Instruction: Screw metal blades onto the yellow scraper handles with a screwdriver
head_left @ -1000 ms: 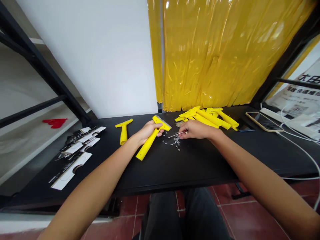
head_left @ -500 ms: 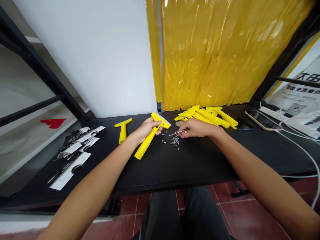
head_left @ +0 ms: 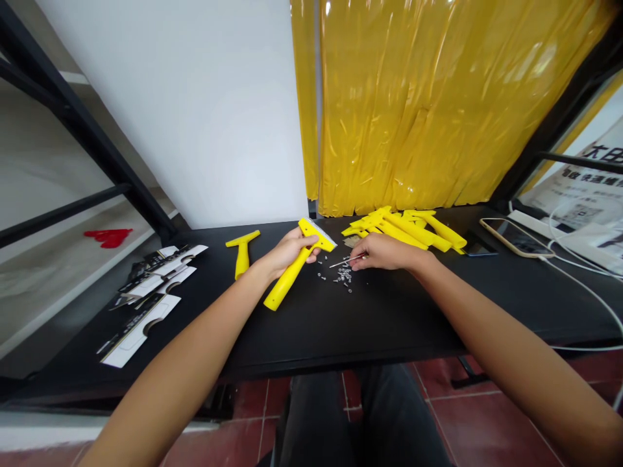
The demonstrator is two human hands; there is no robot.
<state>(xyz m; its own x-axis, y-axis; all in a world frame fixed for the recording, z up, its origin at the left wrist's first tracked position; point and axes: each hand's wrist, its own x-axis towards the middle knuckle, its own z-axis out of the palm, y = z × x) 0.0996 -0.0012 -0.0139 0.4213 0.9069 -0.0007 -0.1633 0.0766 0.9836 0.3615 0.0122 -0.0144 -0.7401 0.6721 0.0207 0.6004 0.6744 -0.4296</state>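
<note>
My left hand (head_left: 288,251) is closed around the neck of a yellow scraper (head_left: 287,283), whose metal blade edge faces up and right. Between the fingers of my right hand (head_left: 382,251) is a thin screwdriver (head_left: 346,261), its shaft pointing left above a small heap of screws and nuts (head_left: 344,277) on the black table. My right fingertips are close to the heap; whether they touch a screw I cannot tell. Left of my left hand lies another yellow scraper (head_left: 242,251). A pile of yellow scraper handles (head_left: 403,228) sits just behind my right hand.
Black-and-white cardboard sleeves (head_left: 146,311) lie spread on the table's left side. At the right are a phone (head_left: 516,237), a darker phone (head_left: 479,246) and white cables (head_left: 579,285). A yellow plastic curtain (head_left: 413,110) hangs behind. Red pieces (head_left: 108,237) rest on a shelf at left.
The camera view has shifted slightly. Both hands keep their holds on the scraper and the screwdriver, with my right fingers still low by the screws.
</note>
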